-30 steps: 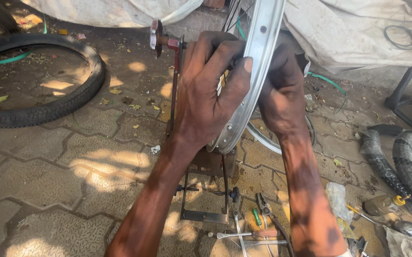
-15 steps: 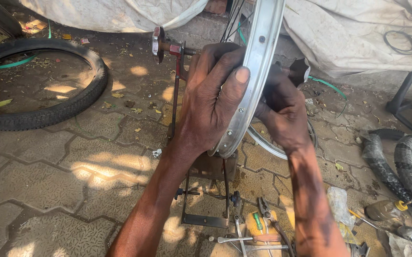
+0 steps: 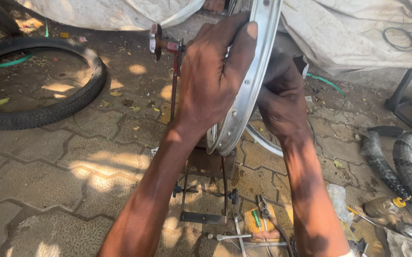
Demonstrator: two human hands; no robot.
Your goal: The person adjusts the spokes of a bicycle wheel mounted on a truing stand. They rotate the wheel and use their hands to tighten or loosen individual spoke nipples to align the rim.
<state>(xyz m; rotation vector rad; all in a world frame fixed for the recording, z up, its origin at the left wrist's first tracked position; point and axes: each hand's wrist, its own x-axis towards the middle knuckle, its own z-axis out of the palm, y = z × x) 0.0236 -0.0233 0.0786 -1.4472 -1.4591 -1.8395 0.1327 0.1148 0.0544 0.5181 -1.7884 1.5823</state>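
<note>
Head view: rim [image 3: 244, 102], silver, bare metal, stands upright on edge at centre, running from 12 o'clock down to the middle, seated in a rusty stand [image 3: 206, 166]. Left hand [image 3: 210, 81] grips the rim from its 9 o'clock side, fingers wrapped over the edge, thumb pressed on the outer face. Right hand [image 3: 279, 97] is at the rim's 3 o'clock side, touching it, fingers curled behind the metal; how tight they close I cannot tell. Tyre [image 3: 34, 81] lies flat at 10 o'clock, well apart. Grey sheet [image 3: 358, 33] covers the ground at 1 o'clock. Two more tyres [image 3: 401, 164], treaded, lie at 4 o'clock. Pliers [image 3: 265, 209] and a wrench [image 3: 234, 236] lie at 6 o'clock near the stand's base. Paved ground [image 3: 49, 176] fills 8 o'clock.
</note>
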